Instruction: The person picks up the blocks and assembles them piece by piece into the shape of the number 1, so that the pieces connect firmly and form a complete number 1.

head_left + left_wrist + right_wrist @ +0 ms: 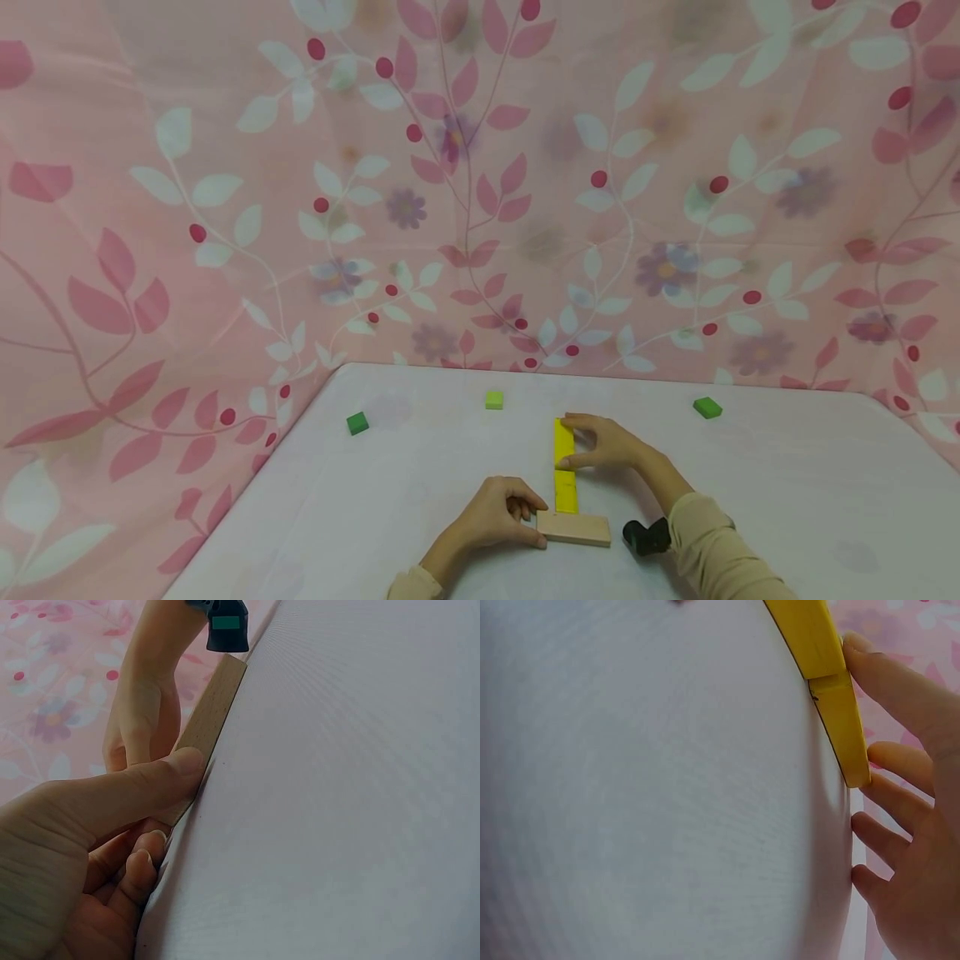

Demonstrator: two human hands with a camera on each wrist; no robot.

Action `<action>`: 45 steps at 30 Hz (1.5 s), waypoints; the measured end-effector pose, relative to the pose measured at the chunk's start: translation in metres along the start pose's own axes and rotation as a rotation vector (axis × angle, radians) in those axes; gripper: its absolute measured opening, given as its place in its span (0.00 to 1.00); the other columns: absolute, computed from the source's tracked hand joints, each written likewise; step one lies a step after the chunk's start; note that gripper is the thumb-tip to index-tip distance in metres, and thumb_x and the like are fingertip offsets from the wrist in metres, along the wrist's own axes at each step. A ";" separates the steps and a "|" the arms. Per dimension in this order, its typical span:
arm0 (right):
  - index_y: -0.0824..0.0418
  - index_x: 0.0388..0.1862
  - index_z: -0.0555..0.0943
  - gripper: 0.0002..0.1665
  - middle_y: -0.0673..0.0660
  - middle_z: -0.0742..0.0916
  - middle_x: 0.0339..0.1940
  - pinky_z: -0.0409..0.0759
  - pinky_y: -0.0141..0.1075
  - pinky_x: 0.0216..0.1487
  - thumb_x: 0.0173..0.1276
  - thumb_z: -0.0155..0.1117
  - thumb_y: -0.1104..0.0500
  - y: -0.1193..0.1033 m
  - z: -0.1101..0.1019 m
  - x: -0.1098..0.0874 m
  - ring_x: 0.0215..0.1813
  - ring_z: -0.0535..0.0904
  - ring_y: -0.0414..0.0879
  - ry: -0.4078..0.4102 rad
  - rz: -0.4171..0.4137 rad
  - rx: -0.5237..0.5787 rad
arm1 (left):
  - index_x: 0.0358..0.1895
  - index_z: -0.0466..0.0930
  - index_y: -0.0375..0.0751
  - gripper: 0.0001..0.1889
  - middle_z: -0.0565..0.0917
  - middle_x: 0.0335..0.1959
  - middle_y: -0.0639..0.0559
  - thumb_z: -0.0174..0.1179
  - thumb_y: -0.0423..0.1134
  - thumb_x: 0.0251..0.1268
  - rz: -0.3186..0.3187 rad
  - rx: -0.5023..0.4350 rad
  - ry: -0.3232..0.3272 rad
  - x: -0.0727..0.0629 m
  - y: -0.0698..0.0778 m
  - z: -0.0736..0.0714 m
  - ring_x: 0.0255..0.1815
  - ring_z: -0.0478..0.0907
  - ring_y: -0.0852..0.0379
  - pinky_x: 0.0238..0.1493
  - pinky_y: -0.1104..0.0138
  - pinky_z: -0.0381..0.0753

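In the head view, my left hand [498, 512] grips the left end of a plain wooden block [576, 528] lying on the table. The left wrist view shows that thumb [184, 761] pressed on the block's side, with the fingers curled at its end. Two yellow blocks [566, 492] run end to end away from the wooden block in a straight line. My right hand [611, 442] holds the farther yellow block [563, 442] lengthwise, thumb near the joint and index finger at the far end. In the right wrist view, the other fingers [881, 840] are spread beyond that block's end.
A dark green block [357, 423] lies at the left, a light green block [494, 400] at the back middle and a green block [707, 407] at the back right. A black device [647, 537] sits at my right wrist. Floral cloth [480, 208] hangs behind the white table [300, 517].
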State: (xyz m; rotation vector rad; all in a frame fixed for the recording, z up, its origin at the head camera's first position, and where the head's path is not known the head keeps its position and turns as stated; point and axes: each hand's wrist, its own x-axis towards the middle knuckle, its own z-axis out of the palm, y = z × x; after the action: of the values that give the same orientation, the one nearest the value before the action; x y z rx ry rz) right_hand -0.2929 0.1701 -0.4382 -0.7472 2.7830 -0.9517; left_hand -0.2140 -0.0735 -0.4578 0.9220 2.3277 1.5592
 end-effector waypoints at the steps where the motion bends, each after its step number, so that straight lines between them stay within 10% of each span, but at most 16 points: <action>1: 0.65 0.65 0.70 0.49 0.66 0.71 0.67 0.58 0.61 0.65 0.51 0.72 0.39 0.000 0.000 0.000 0.68 0.62 0.64 0.000 -0.002 0.001 | 0.36 0.86 0.35 0.16 0.81 0.25 0.52 0.76 0.31 0.38 0.000 -0.002 0.000 0.000 0.000 0.000 0.21 0.69 0.71 0.23 0.78 0.70; 15: 0.63 0.65 0.70 0.47 0.66 0.70 0.68 0.57 0.61 0.64 0.52 0.72 0.41 -0.002 0.002 -0.004 0.69 0.61 0.64 -0.017 -0.015 0.017 | 0.36 0.84 0.27 0.16 0.81 0.28 0.34 0.74 0.25 0.39 -0.010 -0.025 0.008 -0.004 0.021 -0.001 0.21 0.69 0.68 0.23 0.80 0.68; 22: 0.65 0.67 0.68 0.48 0.66 0.68 0.69 0.55 0.61 0.66 0.53 0.71 0.42 0.001 0.002 -0.005 0.70 0.59 0.64 -0.030 -0.031 0.043 | 0.36 0.86 0.34 0.16 0.82 0.26 0.49 0.76 0.29 0.37 0.005 -0.014 0.009 0.001 -0.004 0.001 0.22 0.70 0.69 0.23 0.78 0.70; 45: 0.67 0.68 0.65 0.49 0.68 0.67 0.69 0.53 0.61 0.67 0.53 0.73 0.46 0.002 -0.001 -0.007 0.70 0.57 0.66 -0.040 0.020 0.143 | 0.36 0.86 0.35 0.16 0.81 0.25 0.53 0.76 0.31 0.38 0.027 -0.001 0.003 0.002 -0.007 0.001 0.21 0.70 0.70 0.23 0.78 0.71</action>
State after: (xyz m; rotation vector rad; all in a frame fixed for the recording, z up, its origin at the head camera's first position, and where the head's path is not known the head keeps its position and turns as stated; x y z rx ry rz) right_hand -0.2876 0.1751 -0.4394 -0.7087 2.6494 -1.1057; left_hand -0.2176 -0.0734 -0.4637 0.9553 2.3254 1.5730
